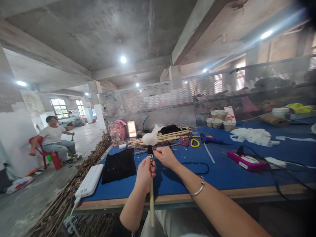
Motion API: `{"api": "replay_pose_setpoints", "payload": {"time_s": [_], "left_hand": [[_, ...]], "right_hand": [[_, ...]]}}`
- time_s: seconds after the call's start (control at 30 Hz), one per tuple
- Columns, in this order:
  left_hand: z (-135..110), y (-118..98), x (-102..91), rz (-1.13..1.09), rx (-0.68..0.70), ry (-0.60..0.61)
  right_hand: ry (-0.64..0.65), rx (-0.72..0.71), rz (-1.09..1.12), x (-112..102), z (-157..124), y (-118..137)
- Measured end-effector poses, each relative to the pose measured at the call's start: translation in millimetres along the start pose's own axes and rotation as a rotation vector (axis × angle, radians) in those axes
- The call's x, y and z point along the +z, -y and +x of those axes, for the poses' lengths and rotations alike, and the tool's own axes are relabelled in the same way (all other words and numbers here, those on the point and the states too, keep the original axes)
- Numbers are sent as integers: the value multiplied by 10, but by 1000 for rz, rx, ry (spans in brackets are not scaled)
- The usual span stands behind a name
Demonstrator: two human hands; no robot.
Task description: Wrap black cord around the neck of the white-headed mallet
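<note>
My left hand (145, 172) is closed around a pale wooden stick (151, 204), held nearly upright over the table's front edge. A bundle of white stuffing (150, 139) in a thin wrapping sits on the stick's top, its loose end pointing up and right. Beneath it, a black band (150, 150) and some lighter turns circle the stick just above my left fingers. My right hand (166, 157) pinches beside this band, apparently on a black cord (207, 168), which trails in a loop on the table behind my wrist. The fingertips partly hide the cord.
Left on the blue table (170, 187) lie a black cloth (118, 166) and a white power bank (89, 180). Behind are sticks (172, 135), scissors (195, 142) and a glue gun (212, 139). White stuffing (254, 136) and a purple power strip (247, 160) lie right. A person (54, 138) sits far left.
</note>
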State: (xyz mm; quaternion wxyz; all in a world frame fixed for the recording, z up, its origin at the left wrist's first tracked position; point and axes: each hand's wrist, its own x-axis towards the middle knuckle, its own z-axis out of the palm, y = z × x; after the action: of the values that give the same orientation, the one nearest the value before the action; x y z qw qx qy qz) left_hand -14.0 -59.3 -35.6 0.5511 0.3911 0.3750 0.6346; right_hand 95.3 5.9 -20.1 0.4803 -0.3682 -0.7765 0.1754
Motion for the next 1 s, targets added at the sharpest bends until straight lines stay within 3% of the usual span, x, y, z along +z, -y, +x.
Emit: {"api": "replay_pose_setpoints", "payload": {"time_s": [0.17,0.47,0.67,1.0], "left_hand": [[-66,94,-49,-110,-38,-34],[-152,183,-44,-43,47,-150],[-158,197,-32,51,67,-151],[-180,140,-72,-181,89,-112]], "right_hand": [[28,-68,-45,15,-31,14],[17,-134,-40,19,-50,15],[-25,-126,34,-40,-41,0],[87,-95,-6,21,-58,21]]}}
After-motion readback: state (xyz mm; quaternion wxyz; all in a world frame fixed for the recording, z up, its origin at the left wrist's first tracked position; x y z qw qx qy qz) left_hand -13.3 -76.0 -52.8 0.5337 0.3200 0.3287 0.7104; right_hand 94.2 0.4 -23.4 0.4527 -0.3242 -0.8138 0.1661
